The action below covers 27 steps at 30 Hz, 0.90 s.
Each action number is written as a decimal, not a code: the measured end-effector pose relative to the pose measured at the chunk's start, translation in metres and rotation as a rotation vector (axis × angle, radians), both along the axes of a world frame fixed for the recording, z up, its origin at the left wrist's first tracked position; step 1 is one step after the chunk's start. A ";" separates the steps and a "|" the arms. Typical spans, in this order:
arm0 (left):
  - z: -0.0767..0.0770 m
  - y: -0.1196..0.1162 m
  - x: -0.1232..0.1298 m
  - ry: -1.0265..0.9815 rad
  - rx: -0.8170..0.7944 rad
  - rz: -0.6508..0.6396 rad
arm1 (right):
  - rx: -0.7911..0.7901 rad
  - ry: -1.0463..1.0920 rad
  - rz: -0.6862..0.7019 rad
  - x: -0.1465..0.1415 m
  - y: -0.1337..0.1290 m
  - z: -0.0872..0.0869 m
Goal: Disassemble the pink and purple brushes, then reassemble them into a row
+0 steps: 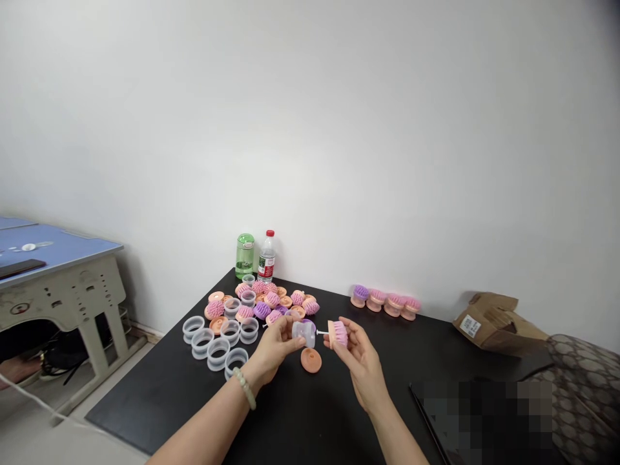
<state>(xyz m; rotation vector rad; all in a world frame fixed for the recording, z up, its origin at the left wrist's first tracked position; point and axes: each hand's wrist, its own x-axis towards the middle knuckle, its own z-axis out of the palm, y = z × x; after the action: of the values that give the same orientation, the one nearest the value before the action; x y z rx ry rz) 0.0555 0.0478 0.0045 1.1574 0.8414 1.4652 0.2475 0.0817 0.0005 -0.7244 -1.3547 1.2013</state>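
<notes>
My left hand point(275, 349), with a beaded bracelet at its wrist, grips a translucent plastic ring point(303, 333) turned on its side. In my right hand point(359, 358) is a pink bristled brush head point(338, 332) with an orange base; its white stem points left toward the ring. A small gap separates ring and base. Below them an orange disc point(310, 360) lies on the black table point(290, 420). Several clear rings point(218, 354) stand left of my left hand, beside a pile of pink, purple and orange brush heads point(262, 310).
Behind the pile stand a green bottle point(245, 257) and a red-capped water bottle point(267, 259). Several assembled brushes point(376, 299) line up near the wall. At the right are a brown cardboard box point(498, 326) and a patterned bag point(581, 387). A blue-topped desk point(62, 248) stands left.
</notes>
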 end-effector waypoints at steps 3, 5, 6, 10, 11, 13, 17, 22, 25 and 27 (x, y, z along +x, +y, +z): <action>0.002 -0.001 0.001 -0.031 -0.018 -0.004 | 0.062 -0.065 0.005 0.000 0.000 -0.004; 0.003 -0.003 0.002 -0.013 -0.021 -0.012 | 0.103 -0.117 -0.001 -0.001 0.000 -0.007; 0.004 -0.003 0.003 -0.002 -0.020 -0.018 | 0.119 -0.143 -0.008 -0.002 0.000 -0.009; 0.004 -0.005 0.006 0.023 -0.017 -0.047 | 0.155 -0.213 -0.033 -0.004 0.001 -0.011; 0.004 -0.005 0.006 0.020 -0.019 -0.046 | 0.163 -0.224 -0.034 -0.005 0.001 -0.011; 0.003 -0.005 0.007 0.002 -0.027 -0.039 | 0.176 -0.245 -0.028 -0.005 0.001 -0.010; 0.002 -0.004 0.007 -0.044 -0.041 -0.052 | 0.183 -0.271 -0.011 -0.004 0.001 -0.009; 0.002 -0.006 0.008 -0.085 -0.093 -0.100 | 0.190 -0.262 -0.016 -0.002 0.001 -0.008; 0.003 -0.006 0.009 -0.069 -0.116 -0.095 | 0.185 -0.257 -0.001 -0.001 0.003 -0.009; 0.004 -0.006 0.010 -0.053 -0.134 -0.079 | 0.178 -0.255 -0.007 0.000 0.003 -0.009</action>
<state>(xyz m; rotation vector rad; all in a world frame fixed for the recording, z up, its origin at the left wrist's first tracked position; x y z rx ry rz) 0.0656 0.0417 0.0083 1.0361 0.8355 1.3478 0.2478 0.0852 -0.0085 -0.7723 -1.6452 0.9920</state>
